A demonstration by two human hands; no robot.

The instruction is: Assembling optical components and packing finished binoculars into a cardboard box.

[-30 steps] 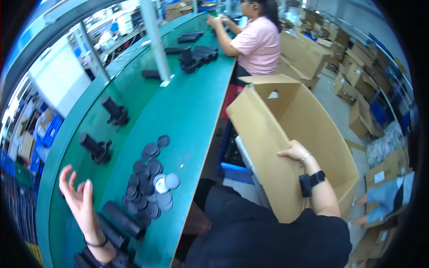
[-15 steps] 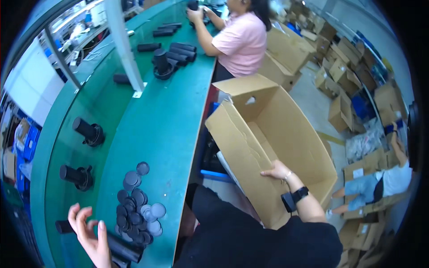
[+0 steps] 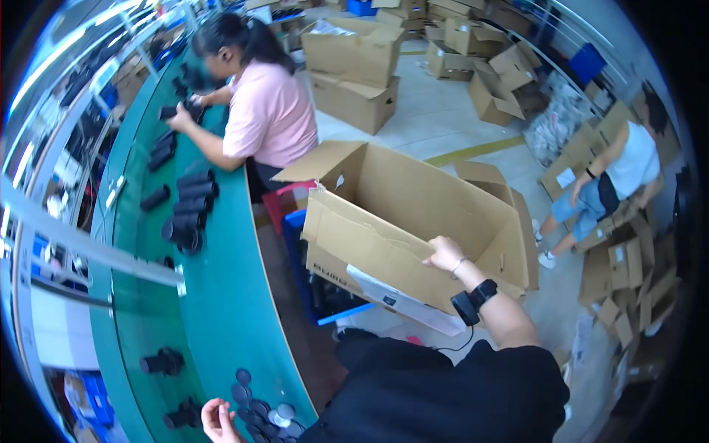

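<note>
My right hand (image 3: 445, 255) grips the near top edge of a large open cardboard box (image 3: 402, 244), thumb over the outer side. A pale sheet (image 3: 405, 301) lies along the box's near face. Low in the view, my left hand (image 3: 219, 422) hovers beside the green bench, fingers loosely curled and nothing seen in it; its lower part is cut off by the picture edge. Several flat black discs (image 3: 260, 408) lie piled next to it. Two black cylindrical parts with wider collars, one of them a black fitting (image 3: 162, 362), stand near the left hand.
A co-worker in a pink shirt (image 3: 273, 111) handles a black part at the far bench (image 3: 221, 292), with several black tubes (image 3: 193, 193) nearby. A blue crate (image 3: 347, 314) sits under the box's left side. Another person (image 3: 628, 159) stands among cartons (image 3: 509, 81) at right.
My view has swung toward the right and farther out, so the bench and discs sit lower left. The right hand stays on the box edge; the left hand's fingers are more curled.
</note>
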